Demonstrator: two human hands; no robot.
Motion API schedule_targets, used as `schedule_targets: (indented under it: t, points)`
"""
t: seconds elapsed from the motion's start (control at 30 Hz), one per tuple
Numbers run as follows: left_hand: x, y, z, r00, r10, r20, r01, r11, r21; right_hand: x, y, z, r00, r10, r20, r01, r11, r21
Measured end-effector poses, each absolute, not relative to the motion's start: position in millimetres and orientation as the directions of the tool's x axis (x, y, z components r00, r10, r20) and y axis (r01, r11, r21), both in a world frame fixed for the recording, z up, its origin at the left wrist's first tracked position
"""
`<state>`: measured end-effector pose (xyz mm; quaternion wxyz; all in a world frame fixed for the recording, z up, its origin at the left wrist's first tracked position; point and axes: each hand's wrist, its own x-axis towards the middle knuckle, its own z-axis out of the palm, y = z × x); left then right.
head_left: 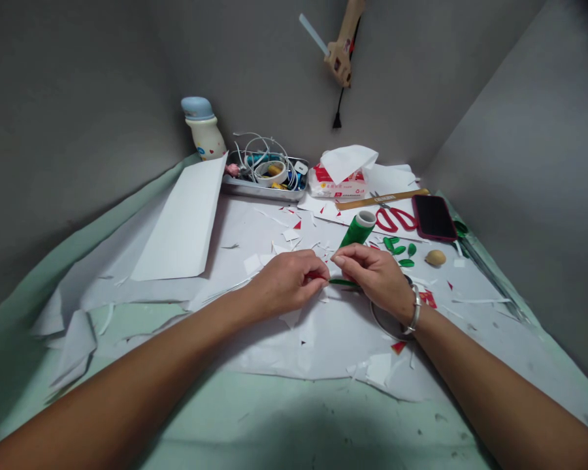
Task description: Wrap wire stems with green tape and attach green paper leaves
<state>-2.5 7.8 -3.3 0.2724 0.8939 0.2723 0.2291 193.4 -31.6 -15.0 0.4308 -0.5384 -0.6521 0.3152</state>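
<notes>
My left hand [294, 281] is closed in a pinch around the end of a narrow green strip [342, 282]. The strip runs rightward, passing under my right hand [377, 277]. Thumb and forefinger of that right hand are pressed together just above the strip; whatever is between them is too fine to make out. Right behind my right hand stands a spool of green thread [357, 231], leaning to the right. Thin pale wires [230, 289] stick out to the left behind my left wrist. Several small green leaf shapes [406, 263] lie beyond my right hand.
Scissors with red handles [396, 220], a phone [434, 217] and a tan, rounded object [436, 258] lie at the right. Farther back are a tissue pack [338, 185], a metal tray [269, 190] of supplies and a bottle [204, 134]. Paper scraps cover the white sheet [284, 359].
</notes>
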Motion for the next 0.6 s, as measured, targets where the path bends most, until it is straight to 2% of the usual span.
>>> schedule_targets:
  t: [0.23,0.43,0.5,0.6]
  points:
    - [-3,6,-2,0.747,0.605,0.275,0.361,-0.716,0.598,193,-31,-14,-0.059,0.987,0.147,0.355,0.158,-0.921]
    - [-2,6,1,0.704,0.653,0.278,0.342,-0.655,0.673,194,-26,-19,-0.077,0.997,-0.006,0.169,0.007,-0.986]
    - [-2,6,2,0.669,0.684,0.290,0.335,-0.626,0.704,193,-26,-22,-0.077,0.997,0.016,0.225,0.032,-0.974]
    - [-2,8,3,0.604,0.743,0.287,0.353,-0.573,0.740,190,-30,-25,-0.117,0.977,0.179,0.436,0.212,-0.874]
